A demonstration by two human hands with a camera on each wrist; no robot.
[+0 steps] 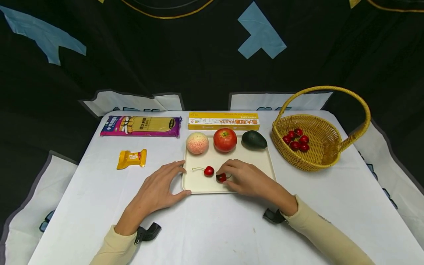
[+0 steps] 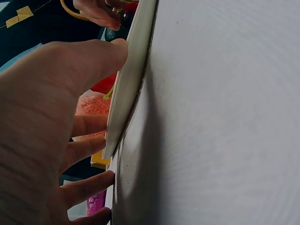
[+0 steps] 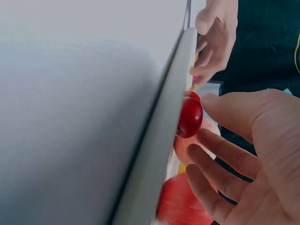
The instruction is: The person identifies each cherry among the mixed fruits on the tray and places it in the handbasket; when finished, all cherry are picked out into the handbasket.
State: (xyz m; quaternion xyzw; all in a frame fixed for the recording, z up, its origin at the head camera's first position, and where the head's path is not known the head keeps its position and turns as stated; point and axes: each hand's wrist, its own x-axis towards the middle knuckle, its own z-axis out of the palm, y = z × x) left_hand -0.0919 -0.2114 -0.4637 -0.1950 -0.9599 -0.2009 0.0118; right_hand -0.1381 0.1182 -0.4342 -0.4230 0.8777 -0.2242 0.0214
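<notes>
A cream tray (image 1: 195,187) holds a peach (image 1: 197,143), an apple (image 1: 225,140), an avocado (image 1: 254,140) and two cherries. One cherry (image 1: 208,171) lies with its stem toward the left. Thumb and index finger of my right hand (image 1: 246,177) pinch the other, a darker cherry (image 1: 220,178), low over the tray; whether it bears on the tray I cannot tell. In the right wrist view, this cherry (image 3: 191,117) shows between those fingertips. My left hand (image 1: 159,189) touches the tray's left edge with fingers spread, thumb at the rim (image 2: 133,70).
To the right stands a yellow wicker basket (image 1: 326,140) with a tall handle and several cherries (image 1: 297,140) inside. Behind the tray lies a yellow pasta box (image 1: 223,121). A purple noodle packet (image 1: 140,126) and a small orange wrapped snack (image 1: 131,159) are on the left.
</notes>
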